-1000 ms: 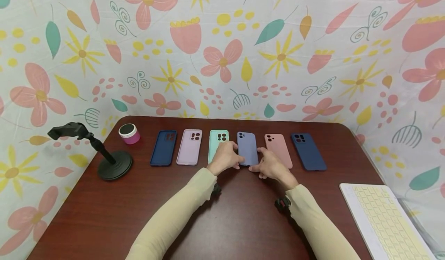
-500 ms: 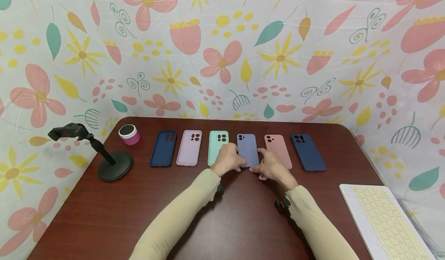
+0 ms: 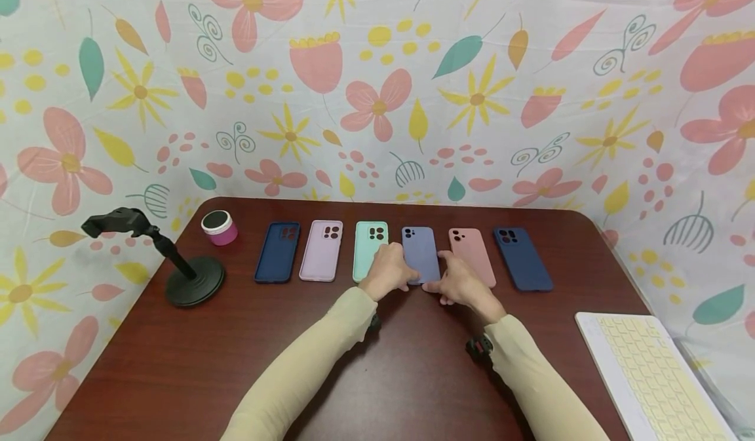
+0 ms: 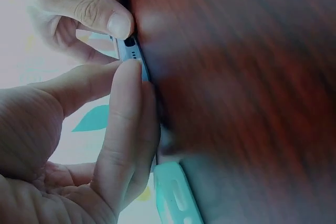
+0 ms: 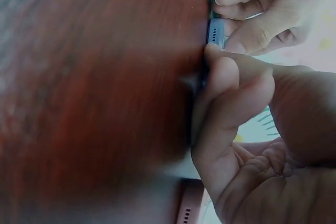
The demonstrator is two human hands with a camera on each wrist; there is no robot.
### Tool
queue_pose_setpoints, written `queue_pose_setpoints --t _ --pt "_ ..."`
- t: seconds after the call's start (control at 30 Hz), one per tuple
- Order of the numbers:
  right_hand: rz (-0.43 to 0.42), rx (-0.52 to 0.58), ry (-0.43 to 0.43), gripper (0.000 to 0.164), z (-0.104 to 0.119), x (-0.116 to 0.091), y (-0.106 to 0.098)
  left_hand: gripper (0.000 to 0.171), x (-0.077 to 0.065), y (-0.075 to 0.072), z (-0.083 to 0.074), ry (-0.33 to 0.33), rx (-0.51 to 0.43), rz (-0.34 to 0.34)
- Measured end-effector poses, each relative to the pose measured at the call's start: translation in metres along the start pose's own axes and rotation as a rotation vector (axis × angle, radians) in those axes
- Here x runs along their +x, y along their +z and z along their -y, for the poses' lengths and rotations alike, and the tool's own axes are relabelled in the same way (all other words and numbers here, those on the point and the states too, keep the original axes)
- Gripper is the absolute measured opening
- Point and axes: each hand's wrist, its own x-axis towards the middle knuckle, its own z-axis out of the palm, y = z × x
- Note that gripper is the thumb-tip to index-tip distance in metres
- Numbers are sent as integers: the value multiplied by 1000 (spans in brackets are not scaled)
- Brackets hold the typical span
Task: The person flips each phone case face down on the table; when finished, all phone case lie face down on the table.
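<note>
A periwinkle phone case [image 3: 419, 248] lies on the brown table, camera cutouts at its far end. My left hand [image 3: 386, 272] holds its left side, with the thumb over the near left corner. From the right, my right hand [image 3: 464, 282] grips it, index finger along the side and thumb at the near right corner. In the left wrist view, speaker holes show on the case's bottom edge [image 4: 133, 54] between the two hands. A mint phone case [image 3: 367, 244] lies partly hidden behind my left hand. Just right of my right hand is a pink phone case [image 3: 474, 251].
Left in the row lie a navy case [image 3: 277, 252] and a lilac case [image 3: 321, 251]; a blue case [image 3: 523, 259] ends it at right. A pink jar [image 3: 223, 236] and a black stand [image 3: 194, 280] stand at left. A white keyboard [image 3: 655, 362] lies front right.
My left hand has shifted slightly right along the periwinkle case's near left corner, its thumb further over the case. The right hand keeps its place, and the other cases have not moved.
</note>
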Motion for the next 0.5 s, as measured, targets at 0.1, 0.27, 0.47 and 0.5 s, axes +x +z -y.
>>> queue_pose_setpoints --t 0.1,0.27,0.47,0.5 --pt "-3 -17 -22 104 -3 4 1 23 -7 -3 -1 25 -22 -29" --pt "-27 -5 -52 106 3 0 5 48 -31 -20 -2 85 -50 -37" --pt "-73 -1 -88 96 31 -17 14 74 -65 -52 -9 59 -64 -18" --pt "-80 -4 -101 95 33 -18 17 73 -75 -61 -16 38 -69 -10"
